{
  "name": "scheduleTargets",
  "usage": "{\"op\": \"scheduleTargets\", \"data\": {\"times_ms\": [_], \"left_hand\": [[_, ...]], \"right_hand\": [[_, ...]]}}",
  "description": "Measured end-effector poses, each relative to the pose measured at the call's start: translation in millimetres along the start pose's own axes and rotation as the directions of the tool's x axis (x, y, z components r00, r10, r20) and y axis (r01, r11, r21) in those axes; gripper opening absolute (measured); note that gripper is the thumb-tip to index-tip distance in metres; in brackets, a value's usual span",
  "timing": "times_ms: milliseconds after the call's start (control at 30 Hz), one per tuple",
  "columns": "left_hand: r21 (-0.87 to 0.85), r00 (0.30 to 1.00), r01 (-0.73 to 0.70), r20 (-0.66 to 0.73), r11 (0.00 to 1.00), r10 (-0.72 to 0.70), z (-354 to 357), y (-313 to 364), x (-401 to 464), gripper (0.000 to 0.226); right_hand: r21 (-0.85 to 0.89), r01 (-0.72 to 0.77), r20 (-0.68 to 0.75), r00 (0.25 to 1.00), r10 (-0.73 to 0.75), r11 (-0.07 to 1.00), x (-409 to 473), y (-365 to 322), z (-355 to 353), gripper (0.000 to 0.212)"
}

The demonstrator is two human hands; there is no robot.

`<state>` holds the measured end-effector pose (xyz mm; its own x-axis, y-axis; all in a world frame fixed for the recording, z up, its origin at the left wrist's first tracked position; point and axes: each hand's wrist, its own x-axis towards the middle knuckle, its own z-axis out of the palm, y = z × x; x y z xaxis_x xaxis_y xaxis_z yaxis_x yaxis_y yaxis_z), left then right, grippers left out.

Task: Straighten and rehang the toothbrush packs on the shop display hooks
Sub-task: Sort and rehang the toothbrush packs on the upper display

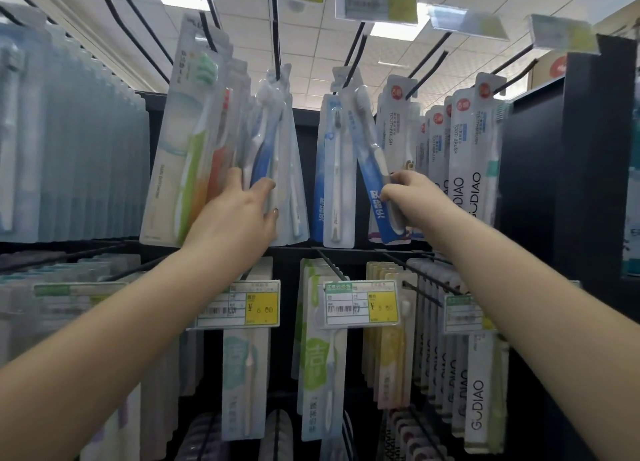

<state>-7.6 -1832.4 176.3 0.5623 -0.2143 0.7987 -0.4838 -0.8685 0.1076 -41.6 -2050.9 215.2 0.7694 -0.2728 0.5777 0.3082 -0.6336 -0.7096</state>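
Both forearms reach up. Left hand (239, 211), fingers curled, holds the blue pack bunch (273, 155) on its hook (276, 37). Right hand (405, 197) pinches the tilted blue pack (372, 169), mid-straightening. Next: swing it plumb under its hook (356, 55). Neighbouring white packs (398, 131) crowd close; open gap between the bunches.
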Motion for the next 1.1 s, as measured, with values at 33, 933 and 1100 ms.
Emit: {"op": "scheduleTargets", "data": {"times_ms": [33, 933, 1100], "left_hand": [[-0.025, 1.0, -0.001, -0.021, 1.0, 0.001, -0.7, 0.0, -0.7, 0.043], [-0.162, 0.987, -0.09, -0.15, 0.983, 0.065, 9.2, -2.8, 18.4, 0.065], [-0.181, 0.987, -0.111, -0.131, 0.977, 0.088, 9.6, -2.5, 13.0, 0.066]], "right_hand": [[-0.006, 0.009, 0.003, 1.0, -0.009, 1.0, -0.6, 0.2, 0.1, 0.017], [0.216, -0.009, 0.115, 0.993, -0.016, 0.976, -16.1, -12.3, 27.4, 0.027], [0.255, -0.035, 0.115, 0.993, 0.005, 0.966, -13.7, -12.8, 30.1, 0.026]]}}
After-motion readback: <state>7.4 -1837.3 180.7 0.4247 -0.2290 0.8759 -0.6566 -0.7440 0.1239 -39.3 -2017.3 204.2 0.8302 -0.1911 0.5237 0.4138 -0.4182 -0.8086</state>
